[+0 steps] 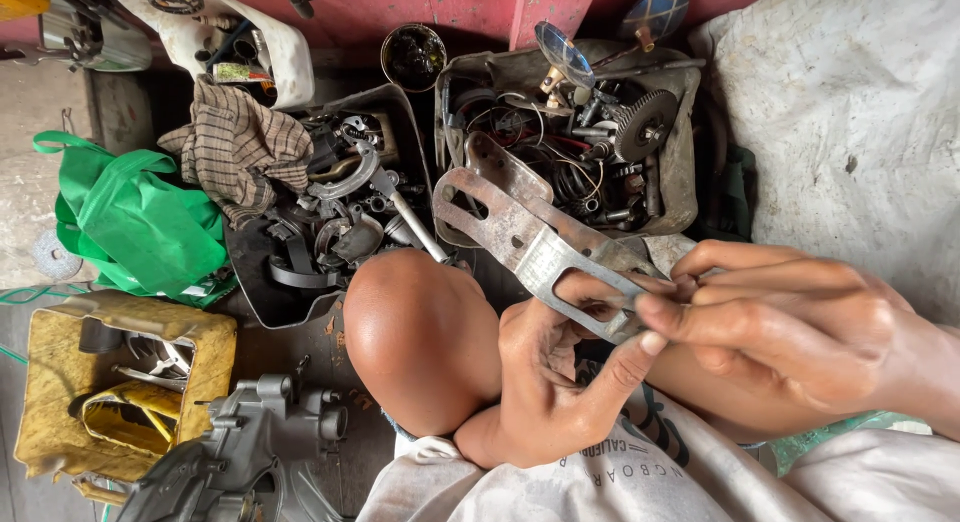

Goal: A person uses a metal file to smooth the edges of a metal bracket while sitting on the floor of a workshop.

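A flat, rusty metal bracket (pixel 520 237) with holes and a slotted end is held up over my knee (pixel 420 337). My left hand (pixel 555 372) grips its near end from below, thumb across the slot. From the right, my right hand (pixel 780 327) pinches the same end with fingertips and thumb. The bracket's far end points toward the parts trays.
A tray of gears, springs and wires (pixel 600 132) and a black tray of metal parts (pixel 340 222) lie ahead. A checked rag (pixel 240 147), a green bag (pixel 140 217), a yellow cut container (pixel 110 382), a grey engine casing (pixel 250 457) and a white sack (pixel 850 102) surround me.
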